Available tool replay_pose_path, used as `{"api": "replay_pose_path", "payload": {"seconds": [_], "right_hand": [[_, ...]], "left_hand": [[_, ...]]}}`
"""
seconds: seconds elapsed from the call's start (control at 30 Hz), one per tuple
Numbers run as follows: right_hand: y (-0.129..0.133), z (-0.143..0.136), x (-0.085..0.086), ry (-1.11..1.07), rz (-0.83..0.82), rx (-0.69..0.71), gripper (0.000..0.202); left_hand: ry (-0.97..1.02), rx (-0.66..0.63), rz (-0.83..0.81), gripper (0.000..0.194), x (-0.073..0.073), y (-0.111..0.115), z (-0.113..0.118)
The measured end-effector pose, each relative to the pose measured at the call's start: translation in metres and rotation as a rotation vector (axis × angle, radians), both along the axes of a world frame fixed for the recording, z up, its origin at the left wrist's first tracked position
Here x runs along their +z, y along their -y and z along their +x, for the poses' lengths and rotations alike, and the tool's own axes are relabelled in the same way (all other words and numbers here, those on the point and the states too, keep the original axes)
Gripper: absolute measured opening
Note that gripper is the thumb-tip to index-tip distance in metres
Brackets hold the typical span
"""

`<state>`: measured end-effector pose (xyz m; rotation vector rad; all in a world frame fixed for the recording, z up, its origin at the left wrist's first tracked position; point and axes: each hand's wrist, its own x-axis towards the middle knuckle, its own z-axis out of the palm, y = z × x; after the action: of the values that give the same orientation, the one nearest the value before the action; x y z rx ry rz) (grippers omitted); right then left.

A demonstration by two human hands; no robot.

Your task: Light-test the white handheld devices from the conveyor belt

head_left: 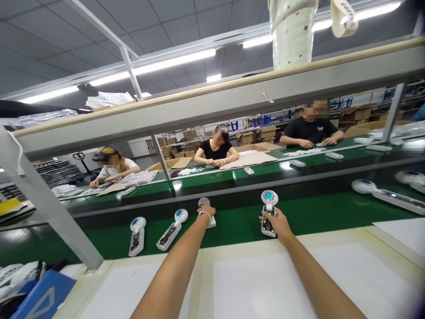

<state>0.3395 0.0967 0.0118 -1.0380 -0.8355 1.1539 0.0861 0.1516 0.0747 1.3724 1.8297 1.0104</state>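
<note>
One pale worktop [206,266] lies nearest; beyond it, on the green belt [241,223], two white units [168,235] at left lie circuit side up, presumably for access. The right hand [280,223] grasps a device [268,228] by its body, apparently keeping the round head unobstructed; the left hand [206,210] covers another unit [211,222], grip indeterminable. Three people [217,153] work on the far side.

Held wht. device [269,207], blue-centred rd. head fwd., PCB exposed; 2nd unit [211,222] to L, part. hidden.
</note>
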Motion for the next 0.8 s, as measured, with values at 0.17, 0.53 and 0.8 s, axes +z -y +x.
{"api": "replay_pose_path", "payload": {"seconds": [0.17,0.53,0.8], "right_hand": [[0.002,0.000,-0.001,0.029,-0.025,0.022,0.035],[-0.001,0.000,-0.006,0.049,-0.066,0.044,0.036],[0.002,-0.003,-0.004,0.041,-0.108,0.059,0.029]], "left_hand": [[-0.395,0.194,-0.129,0.032,-0.009,0.007,-0.008],[-0.584,0.147,-0.173,0.032,-0.012,0.020,-0.043],[-0.146,0.103,-0.155,0.032,-0.001,0.028,-0.082]]}}
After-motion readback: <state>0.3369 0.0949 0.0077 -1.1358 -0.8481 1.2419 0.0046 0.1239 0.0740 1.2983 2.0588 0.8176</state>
